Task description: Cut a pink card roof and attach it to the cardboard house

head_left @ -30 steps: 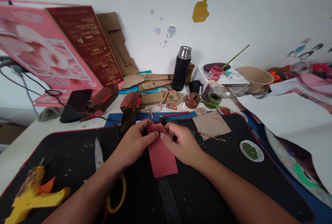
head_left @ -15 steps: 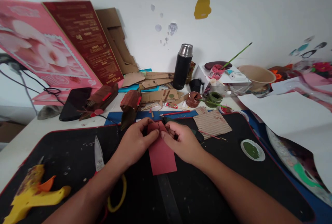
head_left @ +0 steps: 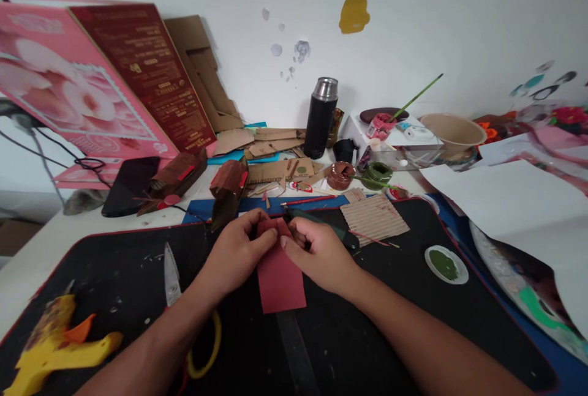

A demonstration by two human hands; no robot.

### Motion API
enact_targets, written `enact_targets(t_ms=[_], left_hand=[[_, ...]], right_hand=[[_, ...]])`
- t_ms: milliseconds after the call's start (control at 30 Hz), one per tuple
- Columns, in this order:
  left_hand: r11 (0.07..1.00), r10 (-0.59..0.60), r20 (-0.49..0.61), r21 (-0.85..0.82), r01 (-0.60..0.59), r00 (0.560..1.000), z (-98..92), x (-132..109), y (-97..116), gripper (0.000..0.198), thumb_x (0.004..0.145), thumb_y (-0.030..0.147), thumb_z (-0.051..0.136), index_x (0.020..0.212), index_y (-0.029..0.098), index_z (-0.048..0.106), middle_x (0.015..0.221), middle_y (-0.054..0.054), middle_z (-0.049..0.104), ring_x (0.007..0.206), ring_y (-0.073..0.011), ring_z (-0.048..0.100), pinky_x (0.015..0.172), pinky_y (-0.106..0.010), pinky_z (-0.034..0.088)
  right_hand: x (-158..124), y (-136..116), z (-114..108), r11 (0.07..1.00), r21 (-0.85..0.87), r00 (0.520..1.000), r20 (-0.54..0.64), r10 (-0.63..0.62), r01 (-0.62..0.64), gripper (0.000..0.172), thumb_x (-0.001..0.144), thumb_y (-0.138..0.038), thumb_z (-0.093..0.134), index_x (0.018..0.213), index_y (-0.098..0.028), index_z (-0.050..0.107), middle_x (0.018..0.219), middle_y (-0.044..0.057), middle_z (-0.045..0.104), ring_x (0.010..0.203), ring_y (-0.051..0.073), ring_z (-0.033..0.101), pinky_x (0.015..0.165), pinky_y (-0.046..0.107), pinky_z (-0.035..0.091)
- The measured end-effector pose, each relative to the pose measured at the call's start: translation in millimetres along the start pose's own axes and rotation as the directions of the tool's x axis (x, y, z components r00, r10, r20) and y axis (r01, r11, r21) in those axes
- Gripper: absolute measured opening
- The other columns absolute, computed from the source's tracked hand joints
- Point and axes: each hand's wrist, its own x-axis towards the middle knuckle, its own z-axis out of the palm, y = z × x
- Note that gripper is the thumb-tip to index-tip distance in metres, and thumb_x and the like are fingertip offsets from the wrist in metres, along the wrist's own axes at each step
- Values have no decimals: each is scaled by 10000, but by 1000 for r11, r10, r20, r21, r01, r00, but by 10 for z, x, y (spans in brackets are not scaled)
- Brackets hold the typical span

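A dark red paper rectangle (head_left: 280, 276) lies on the black mat (head_left: 390, 316) in front of me. My left hand (head_left: 239, 249) pinches its far left corner with thumb and fingers closed. My right hand (head_left: 319, 252) pinches the far right side the same way. The top edge of the paper is bent between the two pinches. A metal ruler (head_left: 296, 353) runs under the paper toward me.
Scissors (head_left: 172, 276) with yellow handles lie left of my arm, and a yellow glue gun (head_left: 55, 350) at the near left. Corrugated card (head_left: 374, 218), a green paint lid (head_left: 445, 264), paint pots (head_left: 342, 175), a black flask (head_left: 320, 117) and cardboard scraps crowd the back. White paper (head_left: 519, 212) covers the right.
Both hands keep their pinch on the red paper. The paper has shifted slightly left and its top edge is folded over a little more.
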Motion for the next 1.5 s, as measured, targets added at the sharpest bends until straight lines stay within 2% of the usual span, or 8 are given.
enact_targets(t_ms=[267, 467, 600, 767, 867, 1167, 1367, 1500], left_hand=[[992, 63, -64, 110, -56, 996, 46, -11, -59, 226, 810, 421, 626, 718, 234, 539, 681, 32, 535, 679, -181, 486, 631, -307, 354], [930, -90, 114, -345, 124, 989, 10, 0, -51, 412, 768, 548, 800, 918, 194, 652, 824, 10, 639, 696, -158, 538, 639, -276, 415], [880, -118, 159, -441, 178, 980, -12, 0, -49, 472, 722, 560, 870, 897, 177, 657, 767, 25, 614, 627, -117, 490, 596, -246, 399], [933, -58, 124, -346, 99, 990, -59, 1, -68, 457, 775, 588, 827, 863, 174, 657, 750, 27, 577, 624, -111, 450, 566, -234, 366], [964, 6, 175, -261, 41, 985, -75, -5, -68, 435, 824, 594, 777, 841, 177, 654, 771, 18, 573, 664, -123, 456, 596, -244, 376], [981, -12, 196, -190, 50, 981, -90, -17, -37, 471, 843, 649, 713, 867, 178, 709, 784, -1, 615, 672, -138, 457, 619, -262, 362], [994, 95, 161, -68, -85, 982, -78, -14, -49, 435, 903, 615, 657, 836, 190, 718, 798, -19, 670, 714, -164, 520, 650, -273, 405], [993, 102, 154, -67, -92, 983, -81, -17, -44, 405, 901, 596, 671, 866, 199, 742, 822, -21, 705, 722, -169, 546, 650, -273, 416]], right_hand=[[16, 35, 18, 999, 5, 999, 10, 34, -34, 297, 935, -337, 615, 715, -242, 440, 636, -65, 393, 592, 131, 360, 552, 300, 263], [6, -8, -3, 967, 236, 995, 10, 98, -98, 301, 932, -427, 650, 769, -237, 482, 679, -64, 404, 618, 131, 353, 563, 284, 290], [15, -36, -32, 941, 327, 995, -26, 101, -87, 323, 928, -510, 671, 834, -226, 548, 691, -62, 429, 626, 132, 376, 575, 278, 318], [18, -44, -45, 905, 412, 994, 64, 90, -109, 386, 932, -598, 681, 926, -222, 594, 783, -24, 531, 666, 141, 446, 588, 283, 357], [23, -29, -64, 888, 436, 989, 81, 122, -145, 388, 924, -603, 706, 959, -229, 611, 790, -18, 539, 646, 139, 446, 550, 279, 349], [44, -22, -125, 899, 412, 989, 82, 124, -147, 230, 937, -431, 713, 952, -220, 621, 745, -29, 530, 612, 128, 439, 539, 279, 346], [32, -30, -92, 910, 401, 993, 88, 79, -108, 196, 945, -379, 695, 975, -201, 618, 813, -18, 568, 690, 132, 485, 617, 289, 376], [29, -22, -85, 916, 384, 992, 83, 90, -115, 203, 941, -378, 687, 958, -190, 612, 794, -30, 546, 677, 128, 464, 617, 288, 353]])
